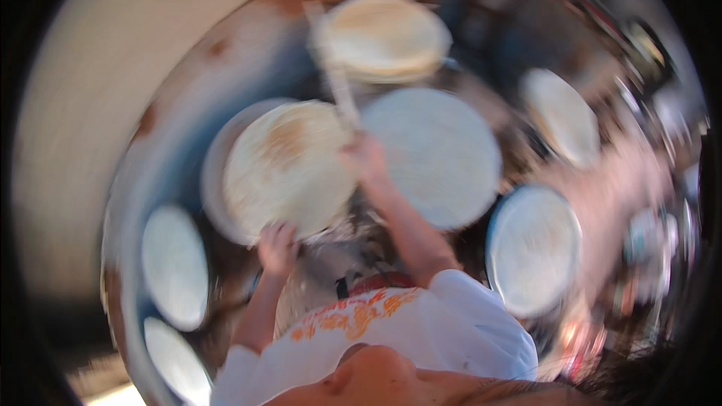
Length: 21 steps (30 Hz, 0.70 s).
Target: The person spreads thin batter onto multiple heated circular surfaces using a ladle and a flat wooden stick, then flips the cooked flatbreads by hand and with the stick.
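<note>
A large, thin round flatbread (pixel 293 162) with browned patches lies tilted before me, offset over a pale round surface (pixel 216 169). My left hand (pixel 278 246) is at its lower edge, fingers closed on the rim, though blur softens the detail. My right hand (pixel 365 156) is closed round a long, thin, pale stick (pixel 338 79), which reaches away past the flatbread's right side. Right of that hand is a wide, flat, grey-blue disc (pixel 440 154). Beyond the stick's far part sits a thick stack of browned flatbreads (pixel 387 34).
Pale round discs stand about me: two at the left, one at the lower left (pixel 177 361) and one above it (pixel 175 267); at the right, one near (pixel 535 248) and one farther (pixel 562 116). A curved, rust-stained wall (pixel 218 79) bounds the left. Blurred clutter fills the far right.
</note>
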Each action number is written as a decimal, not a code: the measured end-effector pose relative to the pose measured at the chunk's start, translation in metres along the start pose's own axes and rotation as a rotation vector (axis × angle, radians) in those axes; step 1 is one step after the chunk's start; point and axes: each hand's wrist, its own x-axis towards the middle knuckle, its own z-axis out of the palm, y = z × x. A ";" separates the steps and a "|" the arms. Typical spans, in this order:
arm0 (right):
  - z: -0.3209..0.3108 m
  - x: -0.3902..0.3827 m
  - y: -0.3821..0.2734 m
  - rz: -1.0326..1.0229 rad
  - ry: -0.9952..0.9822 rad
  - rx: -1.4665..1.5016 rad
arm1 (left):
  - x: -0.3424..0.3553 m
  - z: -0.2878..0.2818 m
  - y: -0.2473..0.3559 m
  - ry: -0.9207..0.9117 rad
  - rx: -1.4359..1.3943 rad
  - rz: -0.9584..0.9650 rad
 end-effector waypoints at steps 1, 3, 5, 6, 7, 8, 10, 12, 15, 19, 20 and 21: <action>0.000 -0.009 0.018 -0.210 0.051 0.017 | -0.022 0.007 -0.006 0.054 -0.075 0.024; -0.024 -0.048 0.005 0.046 0.233 0.094 | -0.037 0.019 0.000 0.103 -0.212 0.102; -0.114 -0.097 0.017 0.121 0.377 0.074 | -0.033 0.032 0.055 0.084 -0.350 0.171; -0.162 -0.124 0.028 0.142 0.464 0.063 | -0.017 0.041 0.089 0.142 -0.354 0.338; -0.214 -0.159 0.048 0.169 0.538 0.141 | -0.005 0.047 0.125 0.204 -0.341 0.500; -0.261 -0.202 0.058 0.201 0.662 0.116 | 0.002 0.057 0.169 0.187 -0.404 0.600; -0.353 -0.260 0.106 0.319 0.798 0.071 | 0.018 0.083 0.263 0.153 -0.461 0.753; -0.412 -0.318 0.161 0.411 0.937 -0.060 | 0.011 0.112 0.344 0.064 -0.580 0.878; -0.454 -0.369 0.253 0.539 0.992 -0.041 | -0.026 0.156 0.402 -0.055 -0.626 0.985; -0.459 -0.387 0.306 0.644 0.926 -0.088 | -0.048 0.152 0.432 -0.255 -0.602 1.048; -0.460 -0.386 0.309 0.640 0.901 -0.077 | -0.048 0.149 0.433 -0.264 -0.573 1.060; -0.455 -0.393 0.310 0.681 0.870 -0.069 | -0.055 0.156 0.425 -0.281 -0.530 1.052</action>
